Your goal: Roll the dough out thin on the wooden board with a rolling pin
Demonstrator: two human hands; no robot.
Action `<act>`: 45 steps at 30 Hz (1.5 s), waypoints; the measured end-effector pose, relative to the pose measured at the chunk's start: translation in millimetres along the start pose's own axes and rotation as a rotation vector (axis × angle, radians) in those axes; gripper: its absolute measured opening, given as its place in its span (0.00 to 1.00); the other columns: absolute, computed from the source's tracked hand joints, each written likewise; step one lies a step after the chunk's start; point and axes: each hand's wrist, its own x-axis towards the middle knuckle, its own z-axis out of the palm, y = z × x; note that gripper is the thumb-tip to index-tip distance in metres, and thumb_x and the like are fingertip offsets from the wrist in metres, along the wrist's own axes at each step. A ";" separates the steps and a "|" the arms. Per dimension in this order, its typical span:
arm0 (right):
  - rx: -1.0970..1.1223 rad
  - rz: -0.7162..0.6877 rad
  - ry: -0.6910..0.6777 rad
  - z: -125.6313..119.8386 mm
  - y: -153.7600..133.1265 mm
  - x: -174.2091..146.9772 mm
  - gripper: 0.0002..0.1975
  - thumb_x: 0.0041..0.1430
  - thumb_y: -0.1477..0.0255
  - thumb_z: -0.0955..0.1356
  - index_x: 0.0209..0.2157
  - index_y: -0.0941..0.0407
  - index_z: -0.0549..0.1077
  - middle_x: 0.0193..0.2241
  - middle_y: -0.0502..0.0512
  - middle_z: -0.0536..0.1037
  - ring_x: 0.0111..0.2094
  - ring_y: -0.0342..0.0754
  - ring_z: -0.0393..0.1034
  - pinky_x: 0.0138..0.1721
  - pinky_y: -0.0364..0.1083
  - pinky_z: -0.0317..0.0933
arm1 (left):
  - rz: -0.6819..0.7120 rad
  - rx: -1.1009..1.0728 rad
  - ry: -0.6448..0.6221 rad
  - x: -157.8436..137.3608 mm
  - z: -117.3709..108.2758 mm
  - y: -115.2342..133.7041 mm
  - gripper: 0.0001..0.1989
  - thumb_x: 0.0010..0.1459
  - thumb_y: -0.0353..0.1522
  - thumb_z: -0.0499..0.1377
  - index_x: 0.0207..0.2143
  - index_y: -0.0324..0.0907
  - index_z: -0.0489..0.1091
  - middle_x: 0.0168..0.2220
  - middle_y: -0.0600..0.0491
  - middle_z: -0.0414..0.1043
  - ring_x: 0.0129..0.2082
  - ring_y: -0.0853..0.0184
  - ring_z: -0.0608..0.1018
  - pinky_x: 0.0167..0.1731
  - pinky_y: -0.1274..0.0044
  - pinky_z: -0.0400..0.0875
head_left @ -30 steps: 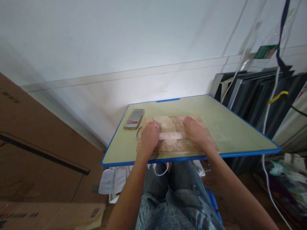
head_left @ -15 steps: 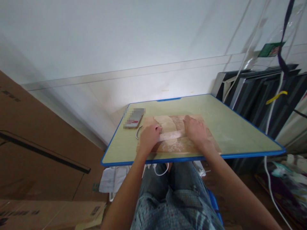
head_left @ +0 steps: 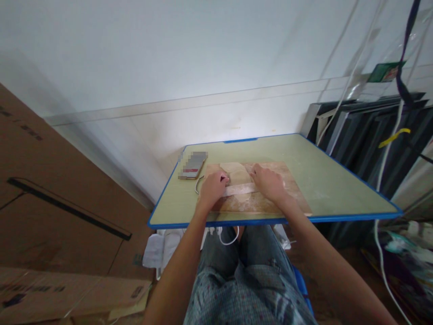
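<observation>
A flat sheet of pale dough (head_left: 236, 172) lies on a floured wooden board (head_left: 237, 207). Across it runs a rolling pin (head_left: 239, 189), whitened with flour, with dough showing on both its far and near sides. My left hand (head_left: 213, 186) is closed over the pin's left end, thumb toward the dough. At the other end my right hand (head_left: 269, 181) is curled round the pin, its knuckles beside the dough's right edge. Both pin ends are hidden under my hands.
The board sits at the front of a pale green table (head_left: 341, 189) with a blue rim. A grey flat object (head_left: 194, 163), partly blurred out, lies at the left, near a thin curved cord (head_left: 198, 184). Cardboard (head_left: 67, 189) stands left; dark panels (head_left: 365, 131) lean right.
My right hand has shifted left along the pin, closer to my left hand. The pin lies slightly farther from the board's near edge. The view has turned a little.
</observation>
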 end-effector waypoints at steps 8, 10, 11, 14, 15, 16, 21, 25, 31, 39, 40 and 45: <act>0.011 0.020 0.019 -1.0 -0.6 -5.3 0.15 0.66 0.66 0.56 0.47 0.57 0.66 0.38 0.63 0.78 0.41 0.55 0.74 0.36 0.49 0.63 | -0.012 -0.061 0.036 -2.5 1.0 -1.4 0.09 0.59 0.32 0.54 0.32 0.41 0.73 0.34 0.51 0.76 0.36 0.65 0.75 0.35 0.76 0.65; 0.011 0.022 0.023 -1.3 -0.9 -5.6 0.15 0.66 0.66 0.56 0.46 0.57 0.66 0.38 0.62 0.78 0.41 0.56 0.74 0.36 0.49 0.63 | -0.013 -0.069 0.042 -2.8 1.3 -1.4 0.08 0.59 0.32 0.54 0.32 0.40 0.73 0.35 0.51 0.77 0.36 0.65 0.75 0.35 0.76 0.65; 0.010 0.023 0.025 -1.4 -1.1 -5.7 0.14 0.66 0.66 0.56 0.46 0.57 0.66 0.37 0.62 0.78 0.41 0.56 0.74 0.36 0.49 0.62 | -0.013 -0.073 0.044 -2.9 1.4 -1.5 0.08 0.59 0.32 0.54 0.32 0.40 0.73 0.35 0.51 0.77 0.36 0.65 0.75 0.36 0.76 0.65; 0.003 0.026 0.023 -1.9 -1.6 -6.5 0.14 0.66 0.66 0.56 0.46 0.57 0.66 0.37 0.62 0.78 0.40 0.56 0.74 0.35 0.49 0.62 | -0.009 -0.089 0.057 -3.4 2.0 -2.4 0.07 0.58 0.32 0.55 0.32 0.40 0.73 0.34 0.51 0.76 0.35 0.66 0.75 0.36 0.76 0.65; 0.004 0.029 0.025 -2.2 -1.8 -6.9 0.14 0.66 0.66 0.56 0.46 0.57 0.66 0.37 0.63 0.78 0.40 0.56 0.74 0.35 0.49 0.62 | -0.008 -0.100 0.066 -3.5 2.3 -2.8 0.07 0.58 0.32 0.56 0.31 0.40 0.73 0.33 0.52 0.76 0.35 0.66 0.75 0.35 0.76 0.65; 0.008 0.032 0.028 -2.5 -2.0 -7.4 0.14 0.66 0.65 0.57 0.46 0.57 0.66 0.37 0.63 0.78 0.40 0.56 0.74 0.35 0.49 0.62 | -0.006 -0.111 0.077 -3.6 2.6 -3.3 0.07 0.57 0.32 0.57 0.31 0.40 0.73 0.32 0.52 0.76 0.34 0.66 0.75 0.34 0.77 0.65; 0.059 0.037 0.045 -4.0 -2.9 -9.3 0.13 0.65 0.66 0.58 0.44 0.56 0.68 0.37 0.60 0.78 0.40 0.56 0.74 0.35 0.48 0.61 | 0.021 -0.166 0.104 -2.5 5.0 -5.9 0.06 0.55 0.32 0.60 0.28 0.39 0.73 0.30 0.52 0.76 0.31 0.67 0.74 0.32 0.77 0.64; 0.074 0.043 0.018 -4.3 -2.9 -9.2 0.13 0.65 0.66 0.58 0.43 0.56 0.68 0.38 0.60 0.78 0.42 0.55 0.73 0.36 0.48 0.61 | 0.015 -0.229 0.073 -1.3 6.5 -6.5 0.07 0.54 0.32 0.60 0.26 0.39 0.75 0.29 0.52 0.77 0.30 0.68 0.75 0.31 0.78 0.64; 0.030 0.039 -0.002 -2.0 -2.1 -7.0 0.14 0.66 0.66 0.56 0.44 0.55 0.69 0.39 0.61 0.78 0.41 0.56 0.74 0.35 0.49 0.62 | 0.019 -0.226 0.059 -2.8 3.7 -4.8 0.09 0.55 0.31 0.58 0.25 0.40 0.76 0.28 0.53 0.77 0.29 0.69 0.75 0.32 0.78 0.64; -0.063 0.001 -0.019 2.0 -0.9 -6.7 0.19 0.67 0.66 0.52 0.47 0.55 0.68 0.38 0.63 0.78 0.40 0.57 0.75 0.34 0.49 0.64 | 0.040 -0.142 0.043 -5.2 1.4 -4.8 0.14 0.59 0.31 0.53 0.26 0.39 0.76 0.29 0.51 0.77 0.31 0.67 0.74 0.32 0.77 0.61; -0.072 -0.002 -0.018 2.0 -1.1 -7.5 0.19 0.67 0.66 0.52 0.47 0.55 0.68 0.38 0.63 0.78 0.40 0.57 0.75 0.34 0.50 0.64 | 0.038 -0.134 0.042 -5.5 1.4 -5.0 0.14 0.59 0.31 0.52 0.26 0.38 0.75 0.29 0.51 0.77 0.31 0.67 0.74 0.32 0.77 0.61; -0.079 -0.020 0.000 0.1 -2.6 -12.7 0.20 0.67 0.65 0.51 0.46 0.55 0.68 0.37 0.63 0.79 0.39 0.57 0.75 0.35 0.51 0.65 | 0.049 -0.187 0.038 -6.6 0.4 -4.9 0.16 0.61 0.30 0.49 0.28 0.38 0.75 0.30 0.51 0.77 0.32 0.68 0.74 0.33 0.78 0.62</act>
